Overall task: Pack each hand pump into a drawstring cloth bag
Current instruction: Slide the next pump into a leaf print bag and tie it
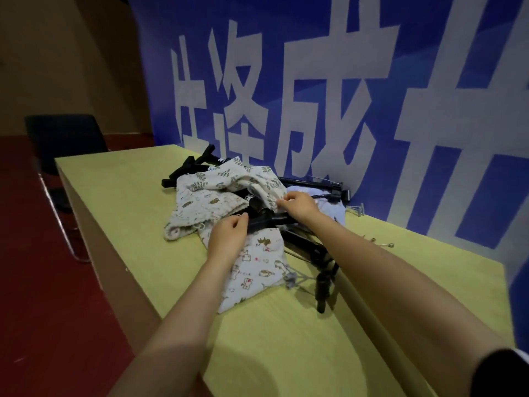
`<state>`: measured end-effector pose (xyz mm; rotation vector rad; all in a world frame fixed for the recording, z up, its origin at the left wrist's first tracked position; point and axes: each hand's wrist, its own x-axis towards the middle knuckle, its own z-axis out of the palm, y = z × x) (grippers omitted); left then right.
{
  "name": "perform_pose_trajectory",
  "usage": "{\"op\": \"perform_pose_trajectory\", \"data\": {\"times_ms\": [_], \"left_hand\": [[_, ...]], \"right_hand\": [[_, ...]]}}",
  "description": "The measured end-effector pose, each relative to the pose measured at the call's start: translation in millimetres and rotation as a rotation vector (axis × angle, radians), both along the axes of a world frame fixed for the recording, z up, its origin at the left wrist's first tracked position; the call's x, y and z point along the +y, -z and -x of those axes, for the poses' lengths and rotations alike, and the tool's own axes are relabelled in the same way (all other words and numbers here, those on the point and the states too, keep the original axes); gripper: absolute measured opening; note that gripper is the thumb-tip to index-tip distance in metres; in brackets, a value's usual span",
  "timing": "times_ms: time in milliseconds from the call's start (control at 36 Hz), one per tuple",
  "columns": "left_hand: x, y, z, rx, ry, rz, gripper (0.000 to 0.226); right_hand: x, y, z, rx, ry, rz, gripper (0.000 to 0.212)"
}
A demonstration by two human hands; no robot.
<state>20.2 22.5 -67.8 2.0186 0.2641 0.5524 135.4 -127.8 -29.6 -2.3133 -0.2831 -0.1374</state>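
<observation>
A heap of printed cloth bags and black hand pumps lies mid-table. My left hand (229, 239) pinches the edge of a cream bag with small animal prints (254, 270), right beside the black T-handle of a pump (266, 220). My right hand (300, 206) pinches the edge of a leaf-print bag (229, 179) above that handle. Another black pump (323, 276) lies to the right of the animal-print bag, its end toward me. More pump handles (191, 164) stick out behind the heap. A pale blue bag (332, 209) peeks out behind my right hand.
The yellow-green table (128, 202) runs along a blue banner wall (315, 81) on its far side. A black chair (65, 138) stands off the table's left end on red floor. Small metal needles (383, 244) lie near the wall.
</observation>
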Motion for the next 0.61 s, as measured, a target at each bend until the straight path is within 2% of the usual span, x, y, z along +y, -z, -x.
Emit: {"op": "perform_pose_trajectory", "data": {"times_ms": [56,111,194,250,333,417,500,556,611], "left_hand": [[1,0,0,0.009,0.001,0.007,0.043],[1,1,1,0.014,0.002,0.003,0.045],[2,1,4,0.004,-0.006,0.007,0.046],[3,2,5,-0.03,-0.027,0.001,0.04],[3,1,10,-0.159,-0.088,-0.003,0.025],[-4,-13,29,-0.338,-0.148,0.062,0.023],[-24,-37,57,-0.495,-0.127,0.23,0.024],[-45,-59,78,-0.563,-0.06,0.385,0.026],[-67,-81,95,-0.61,0.047,0.439,0.028]], "right_hand": [[2,-1,-2,-0.036,0.007,-0.035,0.02],[2,-9,0,-0.069,0.017,-0.151,0.027],[2,-42,25,-0.055,-0.015,-0.462,0.029],[0,-71,43,-0.031,-0.048,-0.626,0.025],[-8,-114,73,0.017,-0.124,-0.888,0.024],[-22,-151,109,0.026,-0.177,-1.095,0.02],[-38,-171,140,0.003,-0.23,-1.159,0.018],[-47,-173,158,0.008,-0.256,-1.188,0.017],[-52,-168,172,-0.001,-0.265,-1.202,0.018]]}}
